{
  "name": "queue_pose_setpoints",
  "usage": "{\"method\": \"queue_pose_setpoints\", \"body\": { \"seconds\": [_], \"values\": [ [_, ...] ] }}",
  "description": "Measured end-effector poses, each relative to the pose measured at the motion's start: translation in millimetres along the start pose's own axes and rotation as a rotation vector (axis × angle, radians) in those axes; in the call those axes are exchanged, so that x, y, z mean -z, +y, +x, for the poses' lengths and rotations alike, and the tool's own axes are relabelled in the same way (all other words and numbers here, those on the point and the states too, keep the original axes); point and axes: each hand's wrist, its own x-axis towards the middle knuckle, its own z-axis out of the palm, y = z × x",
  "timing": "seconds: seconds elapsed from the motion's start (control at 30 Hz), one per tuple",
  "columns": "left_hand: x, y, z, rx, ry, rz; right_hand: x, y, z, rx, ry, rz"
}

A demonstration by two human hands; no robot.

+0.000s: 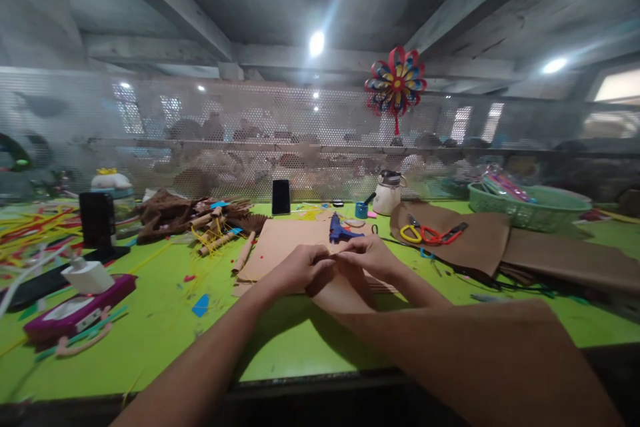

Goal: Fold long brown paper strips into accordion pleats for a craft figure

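Observation:
My left hand [303, 268] and my right hand [373, 257] meet at the middle of the bench, fingers pinched together. Between them they grip the narrow end of a long sheet of brown paper [470, 340], which runs toward me and off to the lower right. The edge at my fingertips looks folded or gathered, though the detail is too small to tell. Just beyond my hands, a blue glue gun [343, 230] rests on flat tan cardboard [280, 247].
Scissors with yellow and red handles [425, 233] lie on brown paper at right, near a green basket [530, 207]. At left stand a purple power strip [80, 310] and a black phone stand [99, 223]. Paper rolls [215, 240] and yellow strips litter the green table [165, 340].

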Motion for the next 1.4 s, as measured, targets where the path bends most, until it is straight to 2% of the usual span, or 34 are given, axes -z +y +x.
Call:
{"method": "queue_pose_setpoints", "body": {
  "seconds": [0.13,0.33,0.6,0.87,1.03,1.17,1.4],
  "values": [
    [-1.5,-5.7,0.8,-0.025,0.01,0.041,-2.2,4.2,0.6,0.03,0.031,-0.009],
    [1.2,-3.0,1.0,-0.042,-0.02,-0.058,-1.7,3.2,1.4,0.045,0.025,0.01],
    [2.9,-0.6,0.2,-0.019,-0.148,-0.19,-1.1,-2.1,-0.1,-0.003,-0.133,0.066],
    [2.3,-6.1,-0.9,0.042,-0.16,-0.224,-0.3,1.8,-0.9,-0.039,-0.062,0.133],
    [5.0,-10.5,-1.0,0.073,-0.162,-0.213,4.3,-5.2,-0.6,-0.101,-0.061,0.239],
    [9.2,-8.1,0.0,0.077,-0.146,-0.265,6.0,-7.9,0.2,-0.154,-0.005,0.302],
    [10.4,-8.5,-1.7,0.108,-0.183,-0.419,8.4,11.5,3.8,-0.158,0.009,0.367]
  ]
}}
